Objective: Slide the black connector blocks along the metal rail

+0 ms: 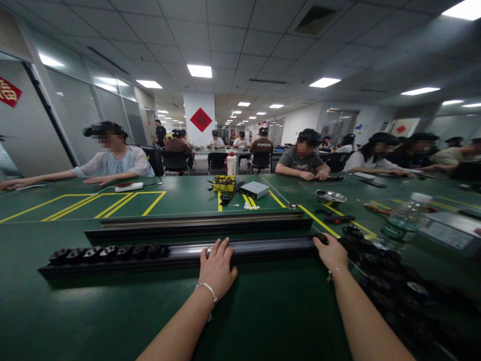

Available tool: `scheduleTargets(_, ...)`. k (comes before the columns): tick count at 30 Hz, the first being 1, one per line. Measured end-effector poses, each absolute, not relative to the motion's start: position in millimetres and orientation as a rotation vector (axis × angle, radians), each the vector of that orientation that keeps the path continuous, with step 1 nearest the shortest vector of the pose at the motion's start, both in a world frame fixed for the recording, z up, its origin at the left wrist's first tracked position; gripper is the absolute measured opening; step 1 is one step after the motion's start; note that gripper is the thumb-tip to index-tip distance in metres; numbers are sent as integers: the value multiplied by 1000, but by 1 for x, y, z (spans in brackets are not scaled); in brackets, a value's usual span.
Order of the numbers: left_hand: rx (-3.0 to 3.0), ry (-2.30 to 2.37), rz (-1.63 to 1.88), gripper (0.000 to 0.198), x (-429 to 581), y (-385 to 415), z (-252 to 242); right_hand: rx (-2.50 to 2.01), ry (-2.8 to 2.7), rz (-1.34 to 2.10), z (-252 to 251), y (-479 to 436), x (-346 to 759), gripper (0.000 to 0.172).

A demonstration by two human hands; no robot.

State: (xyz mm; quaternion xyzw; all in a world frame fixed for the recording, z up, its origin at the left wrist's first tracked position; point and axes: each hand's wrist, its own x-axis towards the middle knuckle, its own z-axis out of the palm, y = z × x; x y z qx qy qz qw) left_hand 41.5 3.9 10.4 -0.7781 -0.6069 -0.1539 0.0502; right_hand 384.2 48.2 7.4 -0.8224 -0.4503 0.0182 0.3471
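Note:
A long black rail (274, 246) lies across the green table in front of me. Toward its left end, several dark block-like parts (108, 251) sit in a row in its channel. My left hand (218, 268) rests on the middle of the rail with its fingers stretched out. At the rail's right end, my right hand (332, 253) pinches a small black part (321, 238), mostly covered by the fingers. A heap of similar dark parts (394, 281) lies to the right of that hand. Just beyond the first rail, another long dark rail (195, 228) lies parallel to it.
A plastic bottle (404, 220) and a grey box (451, 233) stand at the right. Farther back are a metal bowl (330, 197), a red-and-black tool (339, 219), a silver box (254, 189) and a yellow box (224, 184). Several people sit around the tables.

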Motion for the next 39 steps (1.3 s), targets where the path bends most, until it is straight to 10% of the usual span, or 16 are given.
scheduleTargets(39, -2352, -1833, -520, 39, 41, 6, 6, -2128, -1116, 86, 2, 53, 388, 45)
